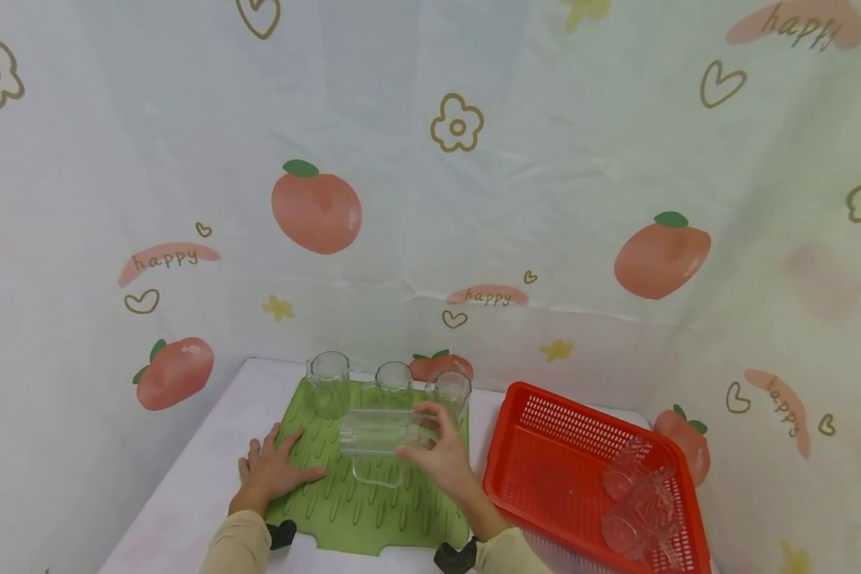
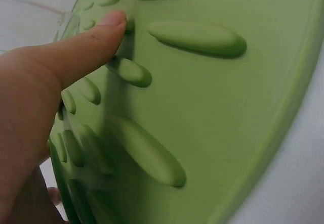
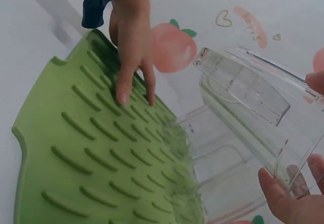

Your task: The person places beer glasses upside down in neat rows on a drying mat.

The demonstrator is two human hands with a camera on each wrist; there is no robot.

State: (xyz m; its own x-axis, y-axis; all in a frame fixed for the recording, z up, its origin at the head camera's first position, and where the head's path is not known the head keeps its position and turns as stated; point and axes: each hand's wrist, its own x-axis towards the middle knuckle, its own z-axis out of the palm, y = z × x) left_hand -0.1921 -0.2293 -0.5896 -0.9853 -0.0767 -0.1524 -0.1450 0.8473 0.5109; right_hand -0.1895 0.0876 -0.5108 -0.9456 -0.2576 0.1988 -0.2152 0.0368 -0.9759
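My right hand grips a clear glass mug by its right end, with fingers and thumb on opposite sides. The mug lies sideways above a green ridged drying mat, its handle toward me in the head view. At the mat's left edge my left hand rests with fingers spread, and the left wrist view shows its thumb on the ridges. Along the mat's back stand three more clear mugs: a left one, a middle one and a right one.
Right of the mat sits a red perforated plastic basket. Several clear glass mugs lie piled in its right side. A white printed curtain hangs behind the white tabletop.
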